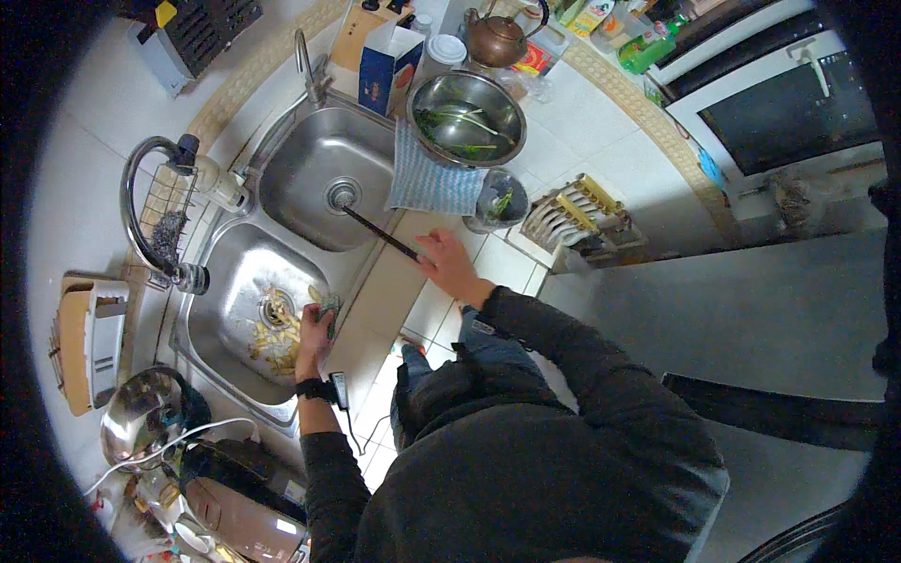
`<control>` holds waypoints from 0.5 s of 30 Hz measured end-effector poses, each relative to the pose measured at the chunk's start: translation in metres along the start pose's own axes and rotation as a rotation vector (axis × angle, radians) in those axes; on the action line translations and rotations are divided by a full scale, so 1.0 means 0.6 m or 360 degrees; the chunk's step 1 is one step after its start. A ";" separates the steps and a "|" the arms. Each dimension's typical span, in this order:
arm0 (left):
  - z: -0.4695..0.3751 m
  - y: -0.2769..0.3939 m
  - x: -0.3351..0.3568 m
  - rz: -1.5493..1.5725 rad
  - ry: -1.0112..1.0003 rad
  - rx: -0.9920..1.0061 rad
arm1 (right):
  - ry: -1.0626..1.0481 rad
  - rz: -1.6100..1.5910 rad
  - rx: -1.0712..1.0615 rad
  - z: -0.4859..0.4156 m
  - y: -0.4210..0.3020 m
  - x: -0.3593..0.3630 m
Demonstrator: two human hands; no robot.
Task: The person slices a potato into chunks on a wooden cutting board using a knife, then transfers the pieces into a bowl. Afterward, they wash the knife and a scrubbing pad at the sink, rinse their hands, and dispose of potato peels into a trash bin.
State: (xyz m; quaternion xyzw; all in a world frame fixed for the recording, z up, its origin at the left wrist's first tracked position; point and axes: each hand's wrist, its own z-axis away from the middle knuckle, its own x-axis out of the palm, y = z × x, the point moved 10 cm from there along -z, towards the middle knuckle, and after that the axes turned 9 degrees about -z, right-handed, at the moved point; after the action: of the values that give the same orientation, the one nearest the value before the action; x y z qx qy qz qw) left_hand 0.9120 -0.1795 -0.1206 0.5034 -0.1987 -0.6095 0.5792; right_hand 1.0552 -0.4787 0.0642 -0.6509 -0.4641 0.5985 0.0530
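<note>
My left hand (pixel 315 329) grips a greenish mesh scouring pad (pixel 327 307) at the near wall of the lower-left sink basin (pixel 232 271). Yellowish peelings (pixel 276 336) lie in that basin, around and beside its drain. My right hand (pixel 450 262) holds the near end of a dark, slender brush or rod (pixel 383 233) between its fingers. The far end of this tool reaches the drain strainer (pixel 343 195) of the other basin (pixel 295 165).
A steel bowl with green stalks (pixel 466 119) stands on a blue-striped cloth (pixel 433 184). Beside it is a lined bin (pixel 501 202) with greens. A curved faucet (pixel 134 204) arches by the peelings' basin; a kettle (pixel 496 41) stands farther back.
</note>
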 end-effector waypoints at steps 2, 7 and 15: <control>0.003 0.008 -0.002 0.0005 0.0043 0.0257 | 0.0016 -0.0138 0.0024 0.004 0.016 -0.045; 0.010 -0.019 -0.009 -0.0705 -0.0037 0.0152 | 0.0203 -0.0094 -0.0112 -0.020 0.084 -0.219; 0.083 0.295 0.003 0.1326 0.0149 0.0223 | 0.0883 0.0182 -0.0010 -0.177 0.334 -0.748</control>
State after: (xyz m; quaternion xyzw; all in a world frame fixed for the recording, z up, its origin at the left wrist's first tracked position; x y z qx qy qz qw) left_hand 0.9597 -0.2421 0.0454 0.4454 -0.3997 -0.2850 0.7488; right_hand 1.3176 -0.8396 0.2964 -0.8152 -0.3961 0.3980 0.1421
